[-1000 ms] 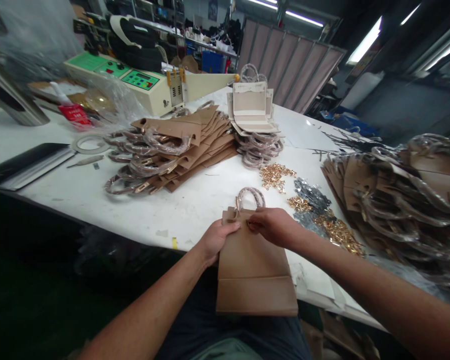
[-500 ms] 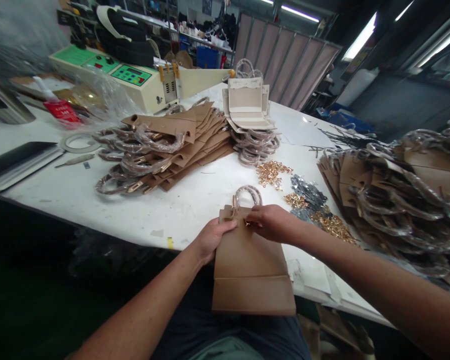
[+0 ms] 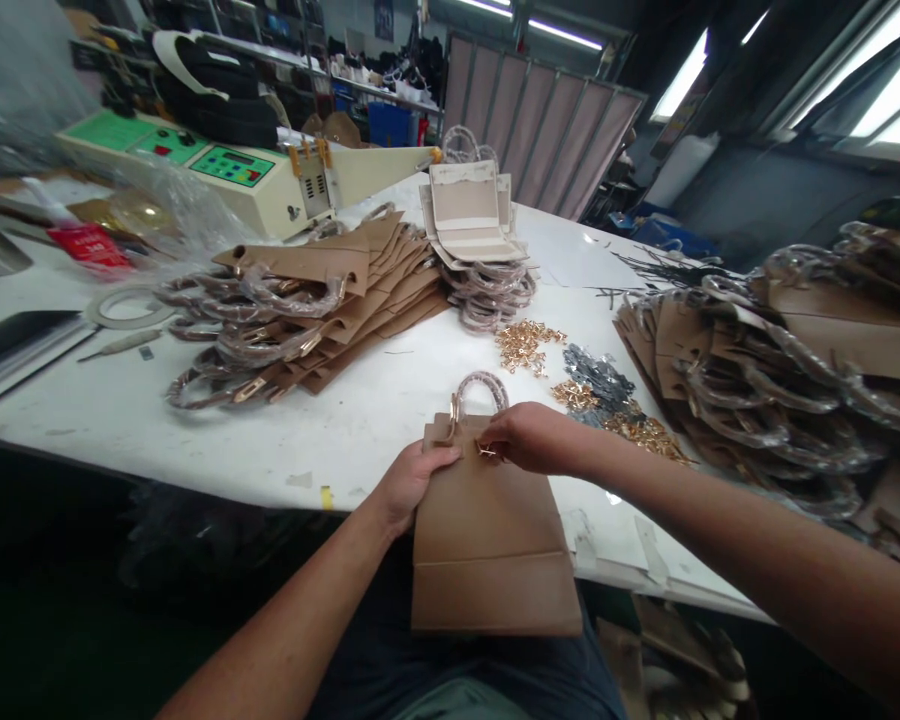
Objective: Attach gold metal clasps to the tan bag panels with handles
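A flat tan bag panel (image 3: 487,540) with a plastic-wrapped loop handle (image 3: 478,390) lies over the table's near edge and my lap. My left hand (image 3: 412,478) grips its upper left edge, fingers curled over the top. My right hand (image 3: 529,438) is closed in a pinch at the panel's top, holding a small gold metal clasp against it. Loose gold clasps (image 3: 529,345) and dark metal pieces (image 3: 598,372) lie just beyond my right hand.
A fanned pile of tan panels with wrapped handles (image 3: 307,300) sits at left centre, another big pile (image 3: 787,350) at right. Cream panels (image 3: 469,215) stand behind. A cream machine with a green control panel (image 3: 232,170), a tape ring (image 3: 124,308) and a dark tray (image 3: 15,345) lie to the left.
The view has drifted right and slightly down. Both hands stay on the panel's top edge; my right hand's fingers have shifted a little at the clasp.
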A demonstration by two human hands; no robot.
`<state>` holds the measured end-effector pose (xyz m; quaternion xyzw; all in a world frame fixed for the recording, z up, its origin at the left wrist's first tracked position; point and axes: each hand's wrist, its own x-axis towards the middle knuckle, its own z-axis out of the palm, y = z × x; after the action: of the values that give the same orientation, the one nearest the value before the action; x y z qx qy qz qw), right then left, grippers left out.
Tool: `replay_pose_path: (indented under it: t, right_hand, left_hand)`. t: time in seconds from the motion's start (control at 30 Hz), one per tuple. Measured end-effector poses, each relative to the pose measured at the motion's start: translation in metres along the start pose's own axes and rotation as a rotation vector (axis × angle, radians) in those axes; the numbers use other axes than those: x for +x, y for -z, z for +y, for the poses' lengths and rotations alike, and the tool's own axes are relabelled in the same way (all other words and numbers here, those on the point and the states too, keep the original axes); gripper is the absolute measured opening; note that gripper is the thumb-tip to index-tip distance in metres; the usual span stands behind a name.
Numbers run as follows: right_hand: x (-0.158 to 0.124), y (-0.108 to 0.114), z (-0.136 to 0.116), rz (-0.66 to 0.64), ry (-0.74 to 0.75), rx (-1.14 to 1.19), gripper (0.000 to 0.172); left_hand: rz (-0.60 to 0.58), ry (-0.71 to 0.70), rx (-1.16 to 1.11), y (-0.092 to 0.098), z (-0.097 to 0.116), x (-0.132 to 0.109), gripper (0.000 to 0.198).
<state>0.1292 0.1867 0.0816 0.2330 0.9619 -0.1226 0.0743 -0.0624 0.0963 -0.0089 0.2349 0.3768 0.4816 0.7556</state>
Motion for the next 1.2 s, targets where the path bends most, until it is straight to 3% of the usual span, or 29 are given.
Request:
replay_pose_path:
  t: [0.53, 0.77, 0.97, 1.2]
  right_hand:
    - [-0.001, 0.010, 0.009, 0.044, -0.028, 0.106, 0.024]
    - [-0.002, 0.019, 0.010, -0.009, 0.029, 0.067, 0.012]
    - [0.001, 0.021, 0.019, -0.037, 0.065, 0.118, 0.016]
    - [0.001, 0.013, 0.019, 0.018, 0.074, -0.029, 0.008]
  left_hand:
    - [0.019, 0.027, 0.026, 0.003, 0.003, 0.002, 0.041]
    - [0.015, 0.037, 0.035, 0.001, 0.004, 0.003, 0.045]
    - [0.052, 0.040, 0.066, 0.000, 0.004, 0.003, 0.040]
    - [0.060, 0.044, 0.057, -0.002, 0.005, 0.003, 0.042]
